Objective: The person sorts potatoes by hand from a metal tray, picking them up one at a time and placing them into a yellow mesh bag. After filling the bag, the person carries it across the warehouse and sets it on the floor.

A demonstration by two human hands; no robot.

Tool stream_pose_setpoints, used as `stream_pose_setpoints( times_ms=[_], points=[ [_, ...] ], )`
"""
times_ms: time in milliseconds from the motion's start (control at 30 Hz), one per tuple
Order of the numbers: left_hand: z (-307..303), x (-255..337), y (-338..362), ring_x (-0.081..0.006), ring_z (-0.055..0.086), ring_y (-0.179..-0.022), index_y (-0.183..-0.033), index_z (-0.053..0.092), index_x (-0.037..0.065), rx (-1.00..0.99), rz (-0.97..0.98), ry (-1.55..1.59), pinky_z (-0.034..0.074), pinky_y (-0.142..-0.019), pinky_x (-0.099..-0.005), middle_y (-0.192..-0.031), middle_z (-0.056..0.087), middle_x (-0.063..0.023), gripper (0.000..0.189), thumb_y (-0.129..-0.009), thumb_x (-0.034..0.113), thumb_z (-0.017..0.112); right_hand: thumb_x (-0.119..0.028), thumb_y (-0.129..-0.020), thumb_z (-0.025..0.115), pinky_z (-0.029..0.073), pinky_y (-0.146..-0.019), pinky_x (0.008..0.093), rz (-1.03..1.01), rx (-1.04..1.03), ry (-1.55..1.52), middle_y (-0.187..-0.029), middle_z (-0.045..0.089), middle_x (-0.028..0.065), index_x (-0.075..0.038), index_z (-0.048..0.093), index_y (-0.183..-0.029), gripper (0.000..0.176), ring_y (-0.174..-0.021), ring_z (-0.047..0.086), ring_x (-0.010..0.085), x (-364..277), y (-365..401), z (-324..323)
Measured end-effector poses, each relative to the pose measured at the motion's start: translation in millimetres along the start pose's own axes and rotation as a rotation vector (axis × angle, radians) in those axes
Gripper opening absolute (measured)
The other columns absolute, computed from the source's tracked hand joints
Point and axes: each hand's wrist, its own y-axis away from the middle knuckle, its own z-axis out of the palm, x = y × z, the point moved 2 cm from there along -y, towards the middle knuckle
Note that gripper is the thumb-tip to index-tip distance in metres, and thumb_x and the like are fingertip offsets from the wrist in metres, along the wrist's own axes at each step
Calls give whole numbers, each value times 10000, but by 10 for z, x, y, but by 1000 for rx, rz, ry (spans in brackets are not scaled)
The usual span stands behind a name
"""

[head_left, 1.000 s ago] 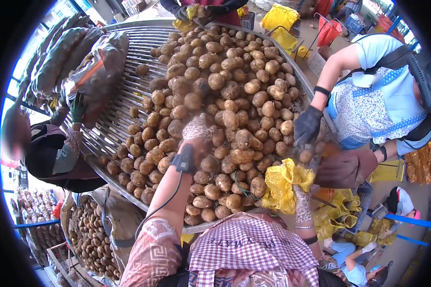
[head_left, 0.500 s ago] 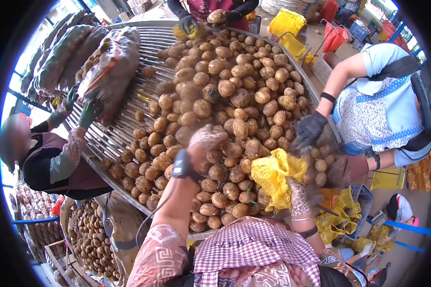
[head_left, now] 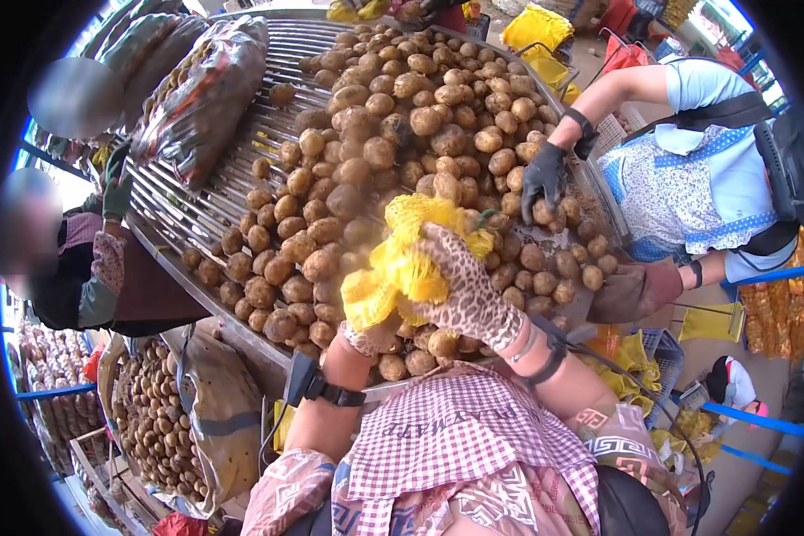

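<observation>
A yellow mesh bag (head_left: 406,259) is bunched up in front of me, above the potatoes (head_left: 380,152) heaped on the slatted metal table. My right hand (head_left: 467,290), in a leopard-print glove, grips the bag from its right side. At the bag's lower left is my left hand (head_left: 371,336), also gloved. The yellow mesh covers most of its fingers, which appear closed on the bag's edge. Potatoes lie just beneath and all around both hands.
At right, a co-worker's dark-gloved hand (head_left: 543,181) touches potatoes. Large filled sacks (head_left: 201,103) lie on the slats at left, near another person's green glove (head_left: 116,183). An open sack of potatoes (head_left: 161,420) stands lower left. Yellow bags and a crate (head_left: 661,357) are lower right.
My left hand has drawn back from the potatoes to the yellow bag. My right hand has brought the bag leftward and inward. The right co-worker's hand has moved up and left onto potatoes.
</observation>
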Motion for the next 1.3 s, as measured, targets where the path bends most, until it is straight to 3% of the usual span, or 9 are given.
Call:
stream_pose_setpoints(
  times_ms=[100, 200, 300, 400, 600, 800, 933, 1067, 1300],
  points=[
    [307, 350, 258, -211, 493, -1187, -1379, 367, 44, 28, -70, -370, 428, -1002, -351, -1316, 459, -82, 733, -763, 172, 742, -150, -792, 743, 483, -923, 316, 567, -14, -917, -1131, 626, 90, -44, 558, -1188, 450, -1021, 601, 211, 609, 231, 300],
    [227, 414, 440, -236, 333, -1321, -1394, 346, 29, 52, -58, -512, 367, -1046, -353, -1402, 388, -107, 813, -713, 105, 783, -64, -823, 697, 490, -904, 290, 840, -10, -664, -1139, 626, 82, -29, 566, -1180, 382, -1030, 594, 187, 810, 250, 156],
    [118, 298, 521, -225, 341, -1316, -1399, 343, 46, 154, 23, -616, 371, -1045, -354, -1396, 397, -102, 826, -705, 93, 788, -61, -822, 700, 481, -911, 296, 423, 9, -601, -1136, 624, 86, -13, 544, -1208, 419, -1035, 586, 163, 48, -67, -19],
    [-213, -4, 660, -203, 371, -1298, -1399, 349, 54, 6, 400, -1947, 368, -1049, -351, -1378, 422, -100, 806, -744, 235, 783, -99, -834, 694, 471, -923, 308, -53, -149, -8, -1135, 622, 90, -20, 553, -1195, 396, -1067, 566, 163, -249, 69, 261],
    [62, 197, 911, -234, 405, -1282, -1382, 361, 13, 150, 13, -298, 354, -1059, -358, -1389, 410, -123, 776, -738, 173, 764, -137, -867, 667, 527, -789, 262, 1008, -76, -925, -1006, 652, 84, 16, 578, -1137, 323, -895, 621, 158, 576, 115, 558],
    [-42, 175, 976, -221, 456, -1220, -1359, 393, 42, 260, 165, -652, 409, -1002, -324, -1358, 438, -104, 685, -779, 135, 746, -130, -876, 660, 508, -853, 269, 95, -207, -471, -1112, 617, 91, -7, 545, -1207, 371, -994, 597, 157, -407, -97, 290],
    [53, 166, 1088, -250, 409, -1265, -1390, 327, 29, 213, 167, -572, 369, -1046, -360, -1374, 400, -141, 809, -734, 152, 784, -125, -867, 664, 497, -885, 289, 134, -381, -693, -1126, 609, 93, -11, 535, -1222, 395, -1018, 587, 178, -198, -5, 509],
    [204, 273, 1174, -282, 448, -1248, -1402, 346, 109, 207, 153, -351, 447, -983, -453, -1316, 450, -125, 850, -692, 291, 777, -101, -864, 657, 528, -799, 274, 977, -116, -1008, -1065, 632, 89, 14, 556, -1186, 357, -937, 608, 156, 681, 113, 703],
    [184, 185, 1122, -318, 533, -1134, -1365, 406, 135, 356, 21, 267, 480, -888, -491, -1275, 540, -109, 676, -853, 551, 551, -189, -858, 694, 487, -882, 282, 755, -102, -1096, -1107, 614, 90, -6, 546, -1216, 429, -1018, 583, 173, 19, 51, 518]
  ],
)
